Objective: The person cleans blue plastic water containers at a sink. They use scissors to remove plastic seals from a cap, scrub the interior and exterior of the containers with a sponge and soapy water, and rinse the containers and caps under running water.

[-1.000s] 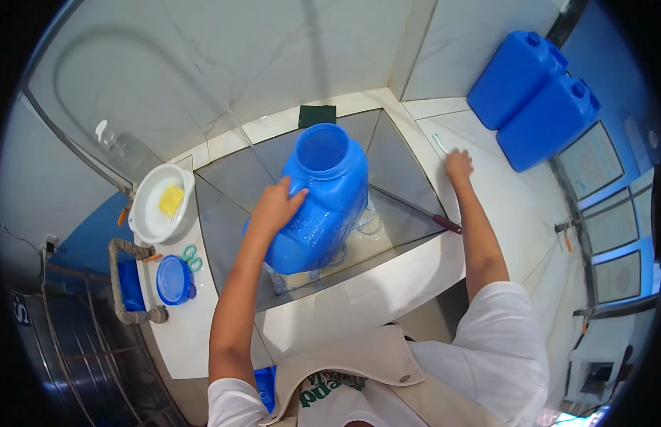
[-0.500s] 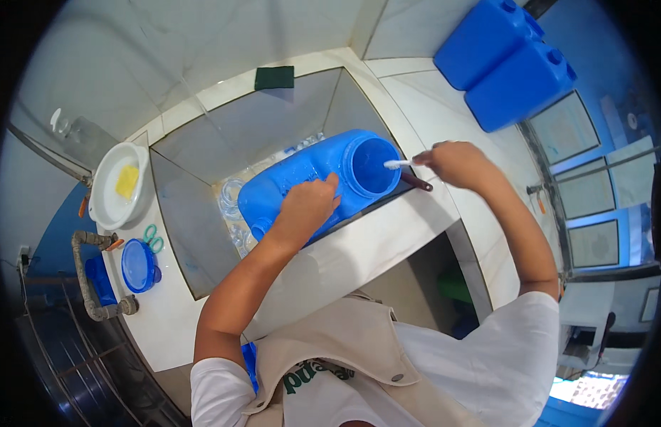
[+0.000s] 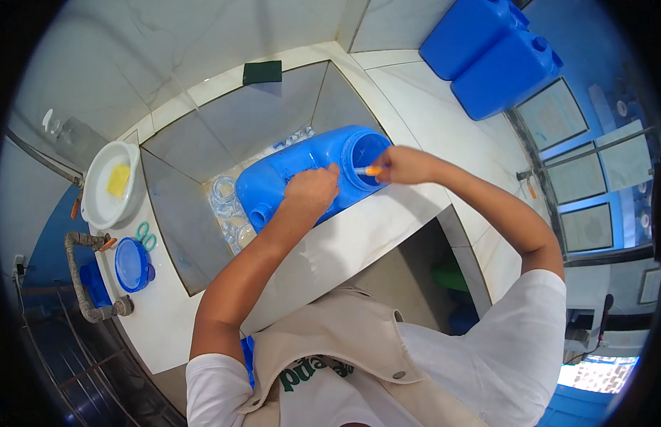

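A blue plastic jug (image 3: 273, 174) lies on its side over the tiled sink, its wide round mouth turned to the right. My left hand (image 3: 310, 192) is closed on the jug's upper side, by its handle; the fingertips are partly hidden. At the mouth, my right hand (image 3: 408, 165) pinches a white and orange toothbrush (image 3: 369, 171). The brush's head end reaches inside the mouth's rim. A smaller capped-looking spout (image 3: 260, 213) sticks out of the jug near my left forearm.
Clear plastic pieces (image 3: 227, 198) lie in the sink (image 3: 181, 206). On the left ledge are a white basin (image 3: 95, 203) with a yellow sponge (image 3: 118, 181), teal scissors (image 3: 147, 238) and a blue-lidded tub (image 3: 133, 265). A dark green scouring pad (image 3: 262, 72) sits behind; blue jugs (image 3: 505, 75) stand far right.
My right hand has moved left to the jug's mouth, bringing the toothbrush over the rim and turning it so its orange part shows. My left hand stays on the jug.
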Action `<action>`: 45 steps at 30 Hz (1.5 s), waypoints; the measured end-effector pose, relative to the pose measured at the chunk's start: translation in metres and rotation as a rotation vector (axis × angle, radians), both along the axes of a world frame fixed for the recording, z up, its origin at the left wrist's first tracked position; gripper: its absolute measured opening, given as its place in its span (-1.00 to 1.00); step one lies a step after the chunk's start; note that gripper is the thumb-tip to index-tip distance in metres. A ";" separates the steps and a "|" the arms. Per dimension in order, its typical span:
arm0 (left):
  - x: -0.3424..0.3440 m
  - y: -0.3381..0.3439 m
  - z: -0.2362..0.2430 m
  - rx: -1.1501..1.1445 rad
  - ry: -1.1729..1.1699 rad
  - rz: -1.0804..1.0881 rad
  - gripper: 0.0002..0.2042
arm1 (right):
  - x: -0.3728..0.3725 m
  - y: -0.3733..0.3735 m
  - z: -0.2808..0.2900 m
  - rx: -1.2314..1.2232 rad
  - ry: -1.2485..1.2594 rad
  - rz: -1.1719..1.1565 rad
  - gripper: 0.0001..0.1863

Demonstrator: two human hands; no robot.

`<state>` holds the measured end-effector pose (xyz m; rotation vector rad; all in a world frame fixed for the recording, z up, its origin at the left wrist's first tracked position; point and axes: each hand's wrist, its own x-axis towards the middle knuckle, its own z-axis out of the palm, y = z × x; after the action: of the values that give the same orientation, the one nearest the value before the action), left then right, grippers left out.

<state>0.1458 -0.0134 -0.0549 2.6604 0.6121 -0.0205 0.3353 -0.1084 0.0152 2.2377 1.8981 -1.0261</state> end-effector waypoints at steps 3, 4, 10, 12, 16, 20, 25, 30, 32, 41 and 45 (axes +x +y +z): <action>-0.004 0.004 -0.004 -0.029 0.000 0.027 -0.74 | -0.022 0.020 0.039 -0.086 -0.131 -0.359 -0.65; -0.004 0.004 -0.004 -0.021 -0.001 0.017 -0.74 | -0.028 0.020 0.042 -0.017 -0.194 -0.323 -0.65; 0.001 0.001 -0.004 -0.010 -0.009 0.014 -0.74 | -0.002 0.011 0.017 0.224 -0.466 -0.076 -0.79; 0.002 0.001 -0.004 0.004 -0.008 0.016 -0.74 | 0.008 0.005 0.015 0.186 -0.697 -0.032 -0.80; 0.000 -0.001 -0.007 0.009 -0.020 0.060 -0.75 | -0.011 -0.006 0.010 -0.054 -0.754 0.063 -0.76; 0.004 -0.008 -0.013 0.059 -0.055 0.166 -0.75 | -0.029 0.006 0.005 -0.220 -0.416 0.089 -0.69; -0.015 -0.003 -0.008 0.004 -0.026 0.150 -0.71 | -0.001 0.006 0.022 -0.153 0.099 -0.257 -0.72; -0.062 0.037 0.001 -0.018 -0.119 0.304 -0.66 | 0.075 0.011 0.035 0.225 0.378 -0.772 -0.74; -0.074 0.055 0.005 -0.017 -0.137 0.362 -0.64 | 0.139 0.007 -0.040 0.431 0.174 -0.801 -0.74; -0.128 0.124 -0.033 -0.072 -0.377 0.841 -0.56 | 0.081 0.185 -0.087 0.625 -0.198 -0.326 -0.67; -0.146 0.137 -0.042 -0.097 -0.349 0.948 -0.54 | -0.110 0.301 -0.018 0.456 0.751 -0.086 -0.74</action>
<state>-0.0001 0.1240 -0.0967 1.9626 1.5969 0.6369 0.2256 0.1929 -0.0029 2.3726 2.5453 -1.8049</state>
